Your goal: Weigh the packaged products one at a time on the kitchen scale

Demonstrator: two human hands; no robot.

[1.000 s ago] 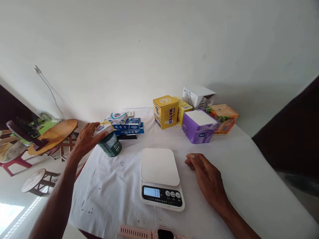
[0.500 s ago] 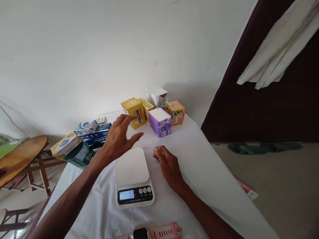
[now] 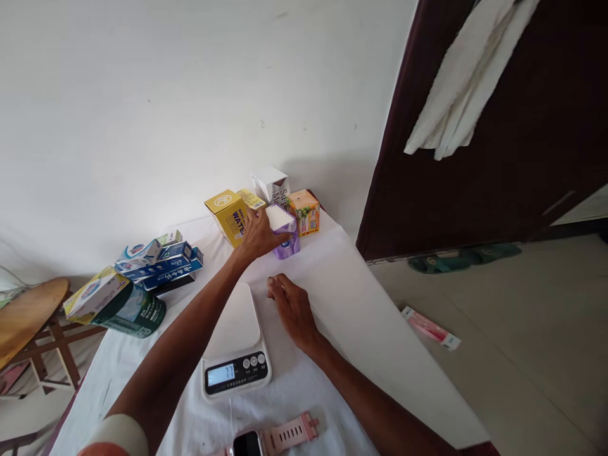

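My left hand [image 3: 260,237] reaches over the scale to a purple pack [image 3: 289,246] with a white top. Its thumb lies across the pack's front and its fingers are at the left side, partly hiding it. My right hand [image 3: 292,309] rests on the white cloth, fingers curled in, with nothing visible in them. Between my arms a white kitchen scale [image 3: 237,332] has a bare plate, and its display reads 77. Close around the purple pack stand a yellow box [image 3: 227,218], a smaller yellow box [image 3: 251,199], a white box [image 3: 272,183] and an orange box [image 3: 304,212].
Blue boxes [image 3: 173,269] lie stacked at the left, near a dark green tub [image 3: 142,311] with a yellow-and-white box [image 3: 97,294] on it. A pink-strapped watch [image 3: 289,434] lies at the near edge. Slippers [image 3: 439,261] and a pink packet [image 3: 430,326] are on the floor.
My left hand has moved forward and right from above the scale to the purple pack and closed round its left side. My right hand stays curled beside the scale. The view has swung right.
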